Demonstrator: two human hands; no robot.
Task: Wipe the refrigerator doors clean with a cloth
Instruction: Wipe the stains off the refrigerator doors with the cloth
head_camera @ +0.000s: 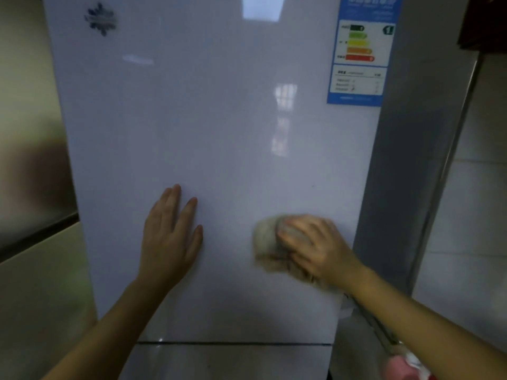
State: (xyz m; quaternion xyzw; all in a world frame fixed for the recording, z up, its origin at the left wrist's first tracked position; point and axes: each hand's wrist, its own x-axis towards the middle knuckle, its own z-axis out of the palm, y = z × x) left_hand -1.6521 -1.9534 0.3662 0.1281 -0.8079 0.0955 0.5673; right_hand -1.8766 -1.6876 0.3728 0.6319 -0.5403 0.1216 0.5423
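A glossy white refrigerator door [214,127] fills the view. My left hand [171,237] lies flat against its lower middle, fingers straight and pointing up. To the right, my right hand [315,245] grips a bunched beige cloth [266,242] and presses it on the door near the right edge. The cloth and hand are blurred. A dark seam [233,343] below my hands separates this door from a lower door [227,363].
A blue energy label [359,50] is stuck at the door's upper right and a snowflake sticker [101,19] at upper left. The grey fridge side [411,160] meets a tiled wall [472,215] on the right. A beige cabinet [35,297] stands left. Something pink [400,367] shows at bottom right.
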